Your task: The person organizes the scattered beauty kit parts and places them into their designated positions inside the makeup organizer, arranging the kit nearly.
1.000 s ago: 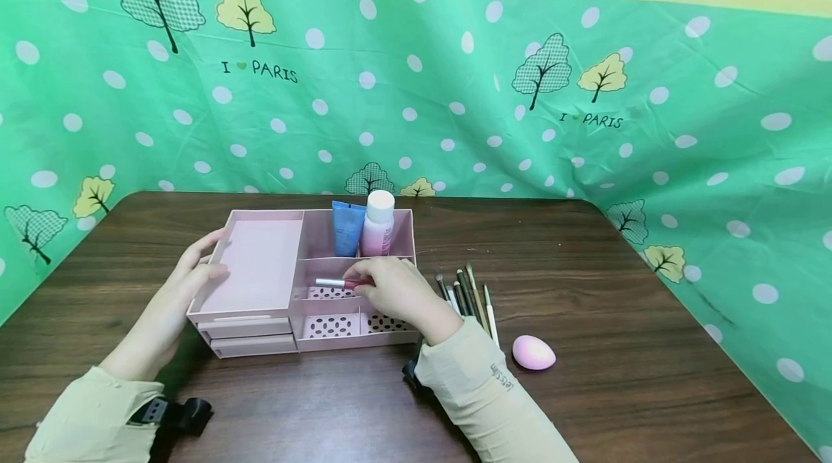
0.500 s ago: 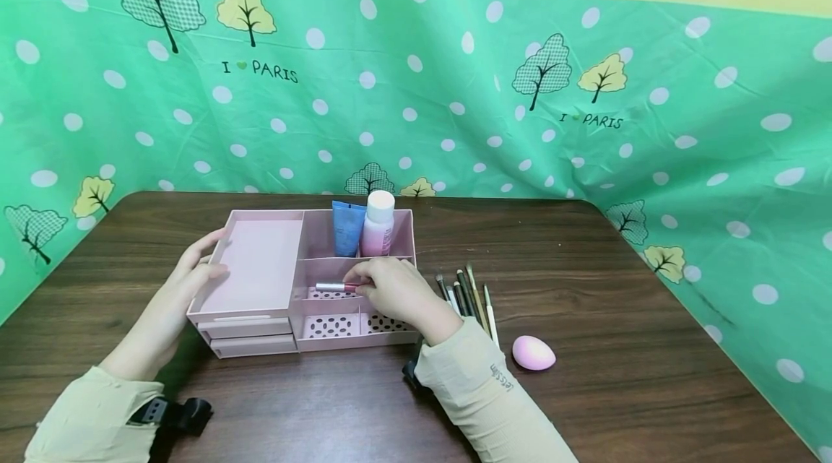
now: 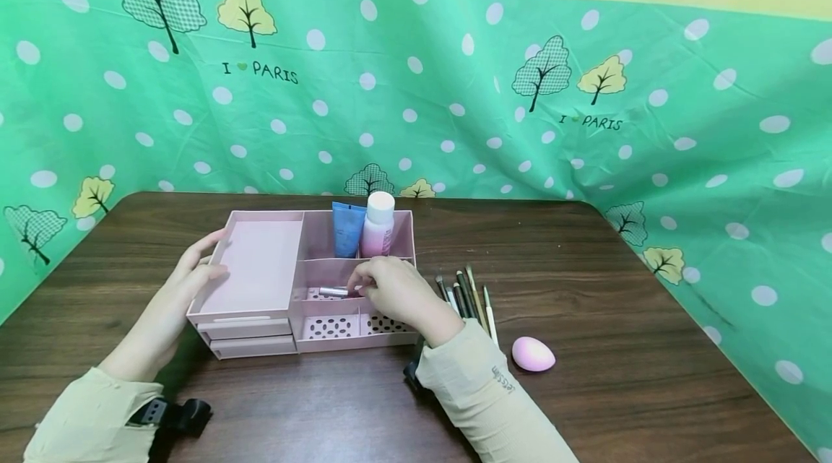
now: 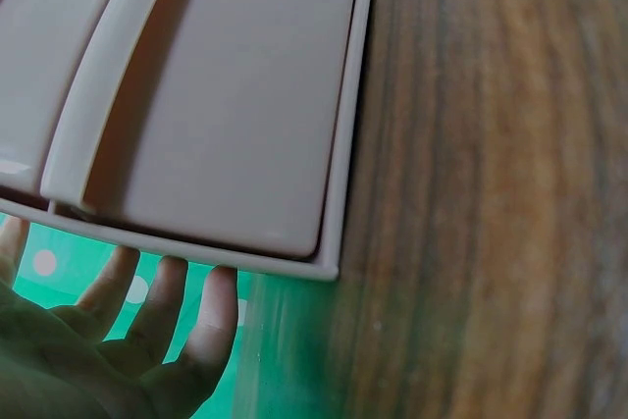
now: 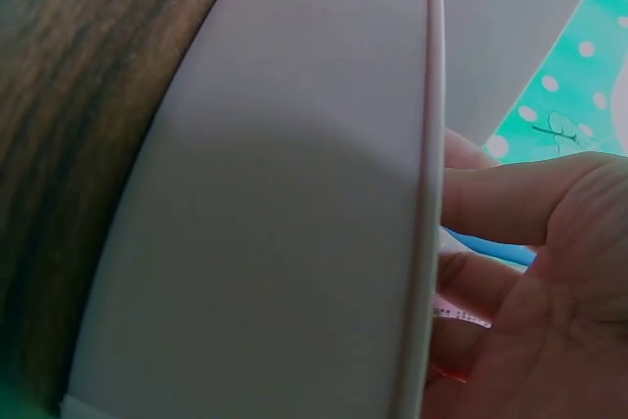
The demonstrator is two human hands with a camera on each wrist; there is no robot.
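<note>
A pink makeup organizer [image 3: 263, 264] stands on the table, with drawers at its left and compartments at its right. My left hand [image 3: 175, 290] rests against its left side, the thumb over the top edge. In the left wrist view the fingertips [image 4: 224, 287] touch the side wall. My right hand [image 3: 399, 293] reaches into the middle right compartment and pinches a slim lip gloss tube [image 3: 334, 292] with a silver end. The tube lies low, near the dotted floor; its other end is hidden by the fingers. In the right wrist view the organizer's wall covers the fingertips.
A blue squeeze tube [image 3: 348, 230] and a white-capped bottle [image 3: 379, 224] stand in the back compartment. Several makeup brushes [image 3: 468, 297] lie right of the organizer, near a pink makeup sponge [image 3: 534, 354]. A green patterned cloth [image 3: 455, 123] hangs behind the wooden table [image 3: 617, 376].
The right hand has lowered the lip gloss tube toward the compartment floor, and more of it is now hidden behind the fingers. The left hand has stayed in place on the organizer.
</note>
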